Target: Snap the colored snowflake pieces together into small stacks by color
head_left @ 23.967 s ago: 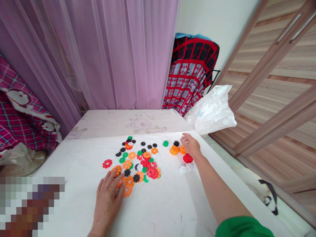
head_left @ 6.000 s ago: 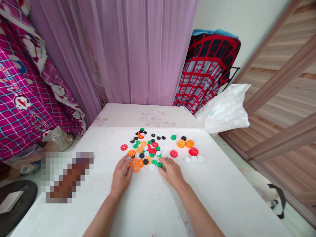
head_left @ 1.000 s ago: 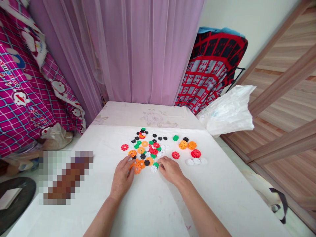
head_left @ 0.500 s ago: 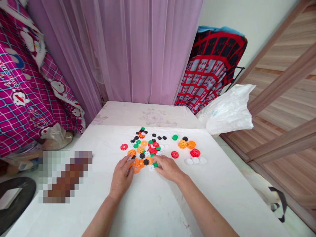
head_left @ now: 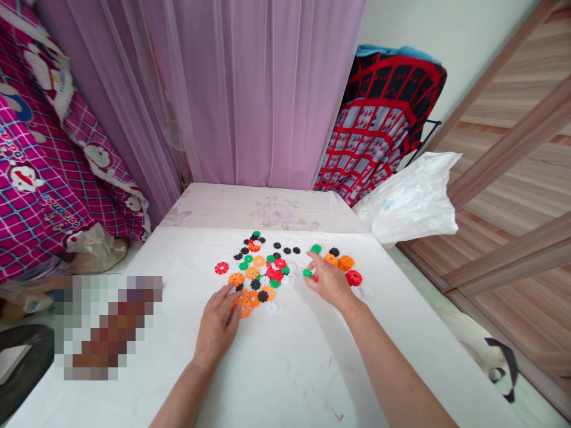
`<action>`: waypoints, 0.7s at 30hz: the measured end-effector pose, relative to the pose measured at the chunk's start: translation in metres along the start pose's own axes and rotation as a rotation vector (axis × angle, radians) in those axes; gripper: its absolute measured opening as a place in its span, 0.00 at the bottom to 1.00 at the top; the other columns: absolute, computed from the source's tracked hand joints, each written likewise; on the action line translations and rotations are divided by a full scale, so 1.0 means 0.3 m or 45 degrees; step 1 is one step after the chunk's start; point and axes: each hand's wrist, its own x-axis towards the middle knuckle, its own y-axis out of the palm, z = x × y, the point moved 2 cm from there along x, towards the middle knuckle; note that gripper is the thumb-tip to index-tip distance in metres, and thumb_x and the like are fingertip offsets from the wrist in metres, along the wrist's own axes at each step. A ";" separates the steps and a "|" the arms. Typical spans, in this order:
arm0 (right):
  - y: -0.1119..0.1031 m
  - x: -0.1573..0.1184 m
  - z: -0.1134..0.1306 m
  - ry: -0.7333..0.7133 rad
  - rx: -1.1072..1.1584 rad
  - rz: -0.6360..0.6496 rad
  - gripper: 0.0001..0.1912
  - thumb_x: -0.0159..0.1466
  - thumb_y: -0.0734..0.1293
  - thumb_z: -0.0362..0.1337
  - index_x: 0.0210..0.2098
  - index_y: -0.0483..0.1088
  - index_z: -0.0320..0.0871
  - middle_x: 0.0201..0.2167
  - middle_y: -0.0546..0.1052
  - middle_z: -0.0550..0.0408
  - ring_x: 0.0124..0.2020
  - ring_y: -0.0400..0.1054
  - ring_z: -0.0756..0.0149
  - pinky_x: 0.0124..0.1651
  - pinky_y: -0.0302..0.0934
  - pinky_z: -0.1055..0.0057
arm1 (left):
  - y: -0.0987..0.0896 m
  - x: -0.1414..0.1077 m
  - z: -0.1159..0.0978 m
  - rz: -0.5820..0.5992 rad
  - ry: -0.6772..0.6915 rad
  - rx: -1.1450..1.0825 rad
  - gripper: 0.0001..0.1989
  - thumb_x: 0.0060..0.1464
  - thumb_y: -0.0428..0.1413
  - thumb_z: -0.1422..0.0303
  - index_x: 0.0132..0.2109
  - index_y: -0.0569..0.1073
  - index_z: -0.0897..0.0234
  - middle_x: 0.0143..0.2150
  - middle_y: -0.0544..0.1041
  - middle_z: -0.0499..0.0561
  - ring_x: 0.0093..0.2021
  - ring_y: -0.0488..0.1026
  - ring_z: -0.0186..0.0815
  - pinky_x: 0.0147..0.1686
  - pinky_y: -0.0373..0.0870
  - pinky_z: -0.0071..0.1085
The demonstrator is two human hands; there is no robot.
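Observation:
A mixed pile of flower-shaped plastic discs (head_left: 275,274) in red, orange, black, green and white lies mid-table. My left hand (head_left: 218,318) rests at its near left side, fingers apart, the tips touching orange discs (head_left: 245,308). Over to the right, my right hand (head_left: 332,282) pinches a green disc (head_left: 307,272) between thumb and fingers. Beyond that hand are a separate green disc (head_left: 316,248), a black disc (head_left: 334,252), orange discs (head_left: 345,263) and red discs (head_left: 354,277). White discs (head_left: 366,291) beside my wrist are partly hidden.
A white cloth covers the table (head_left: 276,368). At its right edge is a white plastic bag (head_left: 414,199). Purple curtains (head_left: 263,89) hang behind the far edge. A pixelated patch (head_left: 111,327) hides something on the left.
My right hand has moved from the pile rightward toward the sorted groups, carrying a green disc. My left hand has stayed by the orange discs.

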 end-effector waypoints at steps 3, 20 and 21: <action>-0.033 0.076 -0.102 0.164 0.031 -0.103 0.31 0.57 0.66 0.36 0.59 0.59 0.49 0.41 0.78 0.58 0.35 0.72 0.66 0.37 0.60 0.71 | 0.000 0.001 -0.001 0.009 -0.019 -0.002 0.16 0.59 0.50 0.68 0.51 0.76 0.56 0.58 0.74 0.55 0.57 0.71 0.44 0.57 0.69 0.50; -0.011 0.275 -0.225 0.297 -0.120 -0.078 0.32 0.59 0.66 0.39 0.62 0.56 0.46 0.44 0.78 0.57 0.43 0.71 0.62 0.43 0.60 0.68 | -0.021 0.006 -0.013 0.047 -0.042 0.045 0.16 0.60 0.49 0.66 0.51 0.76 0.56 0.58 0.74 0.56 0.56 0.72 0.44 0.55 0.70 0.48; -0.010 0.274 -0.226 0.289 -0.123 -0.074 0.32 0.59 0.66 0.39 0.62 0.57 0.46 0.44 0.78 0.57 0.43 0.71 0.62 0.43 0.60 0.68 | -0.021 0.005 -0.012 0.045 -0.040 0.050 0.16 0.60 0.49 0.66 0.51 0.76 0.56 0.58 0.74 0.56 0.56 0.72 0.44 0.55 0.71 0.48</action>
